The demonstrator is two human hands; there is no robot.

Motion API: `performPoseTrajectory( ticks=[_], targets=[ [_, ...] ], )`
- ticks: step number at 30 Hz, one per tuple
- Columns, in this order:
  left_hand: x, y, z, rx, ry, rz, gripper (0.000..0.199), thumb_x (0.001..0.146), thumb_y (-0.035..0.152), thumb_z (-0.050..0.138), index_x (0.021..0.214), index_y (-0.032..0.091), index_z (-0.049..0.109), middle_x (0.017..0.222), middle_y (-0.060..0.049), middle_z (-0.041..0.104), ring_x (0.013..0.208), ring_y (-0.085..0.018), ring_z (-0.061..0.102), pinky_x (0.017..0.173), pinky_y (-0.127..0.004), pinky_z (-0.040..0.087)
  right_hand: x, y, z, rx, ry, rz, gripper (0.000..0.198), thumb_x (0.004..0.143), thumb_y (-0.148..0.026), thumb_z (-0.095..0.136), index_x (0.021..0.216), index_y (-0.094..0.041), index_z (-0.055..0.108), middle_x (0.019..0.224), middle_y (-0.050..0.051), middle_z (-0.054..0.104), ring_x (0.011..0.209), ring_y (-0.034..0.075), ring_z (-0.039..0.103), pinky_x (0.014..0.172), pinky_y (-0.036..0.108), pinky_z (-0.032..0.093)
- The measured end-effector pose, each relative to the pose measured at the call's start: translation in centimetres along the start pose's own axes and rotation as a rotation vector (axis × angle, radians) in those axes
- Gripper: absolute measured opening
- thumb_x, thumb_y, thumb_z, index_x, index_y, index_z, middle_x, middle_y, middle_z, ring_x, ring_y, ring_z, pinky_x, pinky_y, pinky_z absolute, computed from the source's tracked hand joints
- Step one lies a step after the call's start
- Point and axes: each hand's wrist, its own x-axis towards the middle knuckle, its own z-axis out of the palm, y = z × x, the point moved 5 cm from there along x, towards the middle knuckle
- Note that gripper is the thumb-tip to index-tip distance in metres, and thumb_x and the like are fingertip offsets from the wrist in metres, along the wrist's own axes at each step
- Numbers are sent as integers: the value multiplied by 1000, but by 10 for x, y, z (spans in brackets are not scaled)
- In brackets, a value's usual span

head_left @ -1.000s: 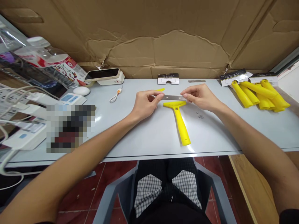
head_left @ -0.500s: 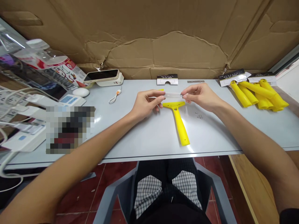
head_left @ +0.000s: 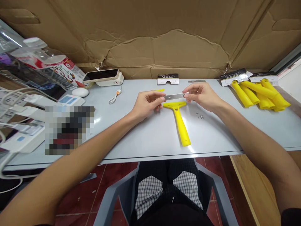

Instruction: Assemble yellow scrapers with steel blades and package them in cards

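1. Pinching one end of the metal blade (head_left: 174, 96): left hand (head_left: 145, 105), 9 o'clock, fingers closed on it.
2. Right hand (head_left: 201, 96), 3 o'clock; fingers gripping the opposite end, likely to spare skin the long edges.
3. Blade: dial centre, spanning the hands, apparently raised off the table (head_left: 141, 141).
4. Yellow scraper handle (head_left: 181, 127), 6 o'clock; lying flat, broad head towards blade, seemingly for easy reach.
5. Small metal pieces (head_left: 200, 117), probably screws, 4 o'clock; grouped, perhaps so none stray.
6. Yellow handles (head_left: 261, 94), 3 o'clock; piled well apart, presumably leaving elbow room.
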Motion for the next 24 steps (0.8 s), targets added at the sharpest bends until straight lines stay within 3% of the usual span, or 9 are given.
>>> performPoseTrajectory(
  ticks=[6, 9, 12, 14, 17, 20, 24],
  targets=[
    [-1, 2, -2, 61, 60, -28, 24, 78, 36, 97, 96, 21, 91, 72, -3, 75, 53, -13, 58, 49, -29, 45, -2, -4, 0, -135, 2, 3, 19, 90, -36, 95, 100, -25, 83, 74, 1, 75, 75, 21, 71, 80, 42, 59],
    [0, 0, -5, 78, 115, -81, 22, 78, 33, 98, 94, 20, 90, 87, -8, 82, 53, -12, 58, 49, -30, 44, -6, -11, -3, -496, 117, -50, 24, 100, -46, 85, 105, -24, 79, 77, 5, 77, 75, 25, 69, 79, 45, 55],
    [2, -1, -11, 80, 184, -119, 15, 80, 27, 95, 89, 18, 87, 94, -10, 84, 53, -11, 58, 49, -30, 44, -17, -20, 7, -892, 181, -46, 39, 103, -60, 78, 89, -24, 73, 69, 8, 69, 73, 29, 63, 75, 45, 47],
    [3, -2, -12, 82, 205, -144, 13, 81, 24, 94, 88, 18, 85, 90, -10, 83, 52, -11, 59, 48, -29, 42, -26, -22, 23, -1002, 80, 45, 57, 105, -66, 73, 66, -26, 60, 64, 9, 62, 67, 26, 56, 69, 43, 40],
    [3, -2, -12, 71, 200, -179, 14, 78, 24, 94, 87, 18, 84, 80, -7, 80, 51, -11, 59, 47, -27, 40, -39, -25, 50, -1085, -82, 106, 72, 105, -71, 69, 53, -28, 46, 56, 6, 50, 60, 22, 45, 66, 42, 34],
    [2, -1, -9, 54, 193, -199, 14, 74, 23, 92, 84, 18, 84, 72, -4, 76, 51, -11, 59, 47, -26, 40, -46, -24, 65, -1119, -184, 113, 65, 103, -61, 73, 55, -27, 45, 56, 4, 50, 60, 20, 42, 64, 41, 30],
    [1, 0, -6, 53, 189, -203, 12, 69, 23, 89, 78, 19, 83, 65, -3, 72, 53, -13, 59, 48, -25, 41, -45, -19, 63, -1026, -179, 121, 43, 97, -39, 74, 62, -26, 53, 66, 6, 63, 64, 21, 50, 62, 41, 33]
  ],
)
